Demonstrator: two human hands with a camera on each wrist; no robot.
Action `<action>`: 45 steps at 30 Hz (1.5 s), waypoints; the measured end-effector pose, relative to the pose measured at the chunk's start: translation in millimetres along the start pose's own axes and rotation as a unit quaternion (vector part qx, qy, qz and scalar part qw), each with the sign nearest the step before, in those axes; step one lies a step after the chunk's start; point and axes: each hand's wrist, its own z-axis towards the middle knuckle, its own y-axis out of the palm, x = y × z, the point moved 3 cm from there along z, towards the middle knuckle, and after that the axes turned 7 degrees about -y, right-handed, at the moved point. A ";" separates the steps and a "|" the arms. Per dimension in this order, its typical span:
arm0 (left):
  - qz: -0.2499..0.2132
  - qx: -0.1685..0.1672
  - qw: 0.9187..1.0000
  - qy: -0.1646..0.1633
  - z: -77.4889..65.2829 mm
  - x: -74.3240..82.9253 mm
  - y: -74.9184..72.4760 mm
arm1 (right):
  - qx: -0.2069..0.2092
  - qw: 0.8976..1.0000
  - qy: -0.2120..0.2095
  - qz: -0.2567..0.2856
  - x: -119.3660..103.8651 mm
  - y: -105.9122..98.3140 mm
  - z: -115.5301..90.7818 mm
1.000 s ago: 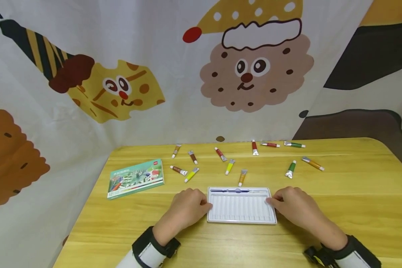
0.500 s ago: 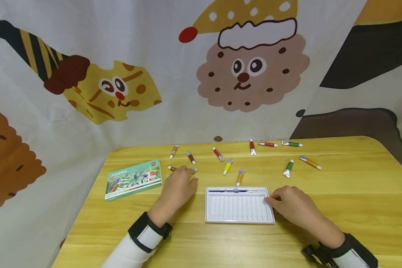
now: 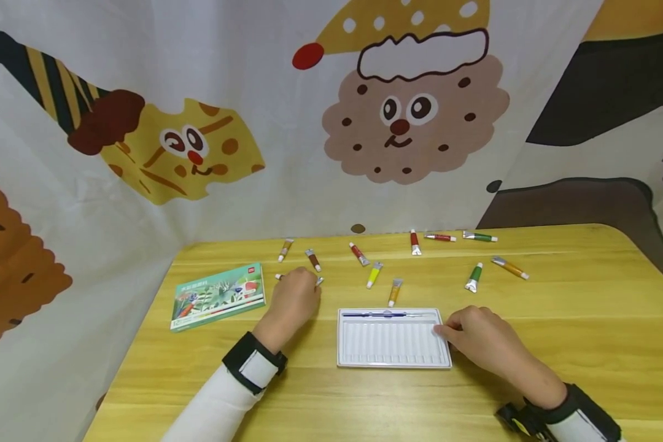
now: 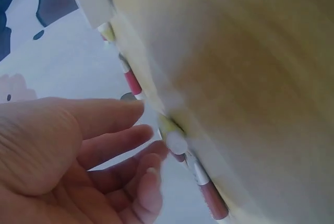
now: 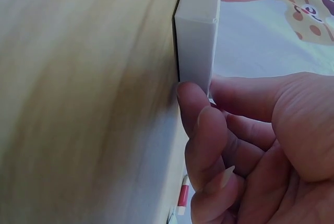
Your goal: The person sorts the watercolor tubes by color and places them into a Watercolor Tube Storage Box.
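My left hand [image 3: 294, 304] is over two paint tubes lying left of the tray and mostly hides them in the head view. In the left wrist view, its thumb and fingers curve loosely beside a yellow paint tube [image 4: 169, 132], with a gap between thumb and tube. A brown paint tube [image 4: 211, 198] lies close by. My right hand [image 3: 483, 337] pinches the right edge of a white slotted plastic tray [image 3: 395, 365]. Thumb and fingers meet on the tray's corner [image 5: 195, 51] in the right wrist view. A blue paintbrush [image 3: 376, 315] lies along the tray's far side.
A green paint box [image 3: 218, 298] lies on the wooden table [image 3: 320, 405] at the left. Several tubes are scattered beyond the tray, among them a yellow tube [image 3: 374, 275], an ochre tube [image 3: 395, 293] and a green tube [image 3: 474, 277]. A printed curtain [image 3: 287, 209] hangs behind.
My left hand has let go of the tray's left edge and moved left and away to the two tubes, its fingers lowering over them. The right hand stays on the tray.
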 end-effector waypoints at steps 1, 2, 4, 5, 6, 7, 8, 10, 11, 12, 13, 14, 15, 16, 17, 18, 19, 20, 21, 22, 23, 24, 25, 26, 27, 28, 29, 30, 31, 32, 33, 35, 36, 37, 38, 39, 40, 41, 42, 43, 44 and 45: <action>0.005 -0.005 1.000 -0.001 0.7 0.3 0.8 | 0.000 1.000 -0.001 0.000 0.1 0.1 0.1; 0.007 -0.010 1.000 -0.003 1.3 0.3 1.8 | 0.000 1.000 -0.002 -0.001 0.2 0.2 0.3; 0.007 -0.018 1.000 -0.006 2.2 0.3 2.8 | 0.000 1.000 -0.003 -0.001 0.4 0.4 0.8; 0.005 -0.021 1.000 -0.007 2.5 0.3 3.2 | 0.000 1.000 -0.003 -0.001 0.5 0.4 0.9; 0.004 -0.023 1.000 -0.007 2.8 0.6 3.3 | 0.000 1.000 -0.004 -0.001 0.6 0.4 1.0; 0.004 -0.025 1.000 -0.005 3.2 0.7 3.6 | 0.000 1.000 -0.004 -0.001 0.7 0.4 1.1; 0.005 -0.026 1.000 -0.002 3.8 0.8 3.7 | 0.001 1.000 -0.004 -0.001 0.7 0.3 1.1; 0.010 -0.025 1.000 0.005 5.7 0.9 3.9 | 0.002 1.000 -0.003 -0.001 0.8 0.2 1.0; 0.012 -0.026 1.000 0.008 6.6 1.1 4.1 | 0.002 1.000 -0.003 -0.001 0.7 0.2 1.0; 0.015 -0.025 1.000 0.011 7.6 1.1 4.2 | 0.002 1.000 -0.005 -0.001 0.6 0.2 1.2; 0.018 -0.025 0.999 0.014 8.8 1.1 4.1 | 0.002 1.000 -0.005 -0.001 0.5 0.3 1.3; 0.019 -0.027 0.999 0.014 9.9 1.0 4.0 | 0.001 1.000 -0.006 0.000 0.4 0.4 1.4; 0.019 -0.030 0.999 0.014 10.9 1.0 4.0 | 0.001 1.000 -0.007 -0.001 0.2 0.5 1.6; 0.019 -0.034 0.999 0.013 11.5 1.1 3.9 | 0.001 1.000 -0.008 -0.001 0.0 0.5 1.7; 0.019 -0.037 0.999 0.012 12.3 1.2 3.8 | 0.001 1.000 -0.008 -0.001 -0.2 0.6 1.8; 0.018 -0.041 0.999 0.009 13.0 1.5 3.5 | 0.002 1.000 -0.008 -0.001 -0.5 0.5 1.8; 0.016 -0.045 0.999 0.007 13.5 1.5 3.5 | 0.002 1.000 -0.008 -0.001 -0.7 0.4 1.7; 0.014 -0.049 0.999 0.003 14.0 1.6 3.5 | 0.002 1.000 -0.008 -0.001 -0.8 0.3 1.6; 0.014 -0.051 0.999 0.001 14.5 1.7 3.5 | 0.002 1.000 -0.008 -0.001 -1.0 0.2 1.6; 0.013 -0.053 0.998 -0.002 14.9 1.9 3.6 | 0.002 1.000 -0.008 -0.001 -1.1 0.1 1.5; 0.013 -0.055 0.998 -0.006 15.3 1.9 3.8 | 0.002 1.000 -0.009 -0.001 -1.2 0.0 1.5; 0.013 -0.056 0.998 -0.009 15.4 2.0 3.8 | 0.002 1.000 -0.009 -0.001 -1.2 -0.1 1.4; 0.011 -0.058 0.998 -0.011 15.5 2.1 3.9 | 0.002 1.000 -0.009 -0.001 -1.2 -0.2 1.4; 0.009 -0.060 0.998 -0.015 15.6 2.1 4.0 | 0.002 1.000 -0.009 -0.001 -1.2 -0.2 1.3; 0.003 -0.063 0.998 -0.019 15.8 2.0 4.3 | 0.002 1.000 -0.009 -0.001 -1.2 -0.3 1.0; -0.005 -0.066 0.997 -0.024 15.8 2.0 4.3 | 0.002 1.000 -0.008 -0.001 -1.1 -0.3 0.8; -0.014 -0.068 0.997 -0.030 15.7 2.0 4.0 | 0.002 1.000 -0.008 -0.001 -1.0 -0.4 0.6; -0.023 -0.067 0.997 -0.035 15.8 1.9 3.4 | 0.002 1.000 -0.007 -0.001 -0.9 -0.4 0.3; -0.035 -0.067 0.996 -0.042 15.5 1.7 2.6 | 0.002 1.000 -0.006 -0.001 -0.8 -0.4 0.1; -0.042 -0.066 0.996 -0.047 15.4 1.5 1.7 | 0.002 1.000 -0.005 -0.001 -0.7 -0.5 -0.1; -0.048 -0.061 0.996 -0.051 15.3 1.4 0.4 | 0.002 1.000 -0.004 -0.002 -0.6 -0.4 -0.2; -0.058 -0.049 0.995 -0.057 14.6 1.8 -3.3 | 0.000 1.000 -0.001 -0.001 -0.4 -0.5 -0.2; -0.061 -0.045 0.995 -0.059 14.1 1.9 -5.3 | 0.000 1.000 0.000 -0.001 -0.2 -0.6 -0.1; -0.066 -0.044 0.995 -0.061 13.2 2.5 -7.5 | 0.000 1.000 0.000 -0.001 -0.1 -0.7 -0.1; -0.070 -0.041 0.995 -0.062 12.3 3.3 -10.0 | -0.001 1.000 0.000 -0.001 -0.1 -0.9 -0.1; -0.077 -0.037 0.994 -0.061 11.0 4.5 -12.9 | 0.000 1.000 0.000 -0.001 0.0 -1.1 -0.1; -0.087 -0.036 0.994 -0.061 9.2 5.6 -15.6 | 0.000 1.000 -0.001 -0.001 -0.1 -1.2 -0.1; -0.094 -0.035 0.993 -0.060 7.2 6.8 -18.4 | 0.001 1.000 -0.002 -0.002 -0.3 -1.2 0.0; -0.105 -0.036 0.992 -0.058 4.8 8.4 -20.8 | 0.002 1.000 -0.004 -0.003 -0.4 -1.4 0.0; -0.118 -0.038 0.991 -0.056 2.2 10.1 -23.0 | 0.002 1.000 -0.005 -0.003 -0.6 -1.4 0.0; -0.131 -0.039 0.989 -0.052 -0.5 11.9 -24.9 | 0.002 1.000 -0.006 -0.003 -0.7 -1.5 0.0; -0.143 -0.042 0.988 -0.048 -3.4 13.7 -26.3 | 0.002 1.000 -0.006 -0.003 -0.8 -1.5 -0.1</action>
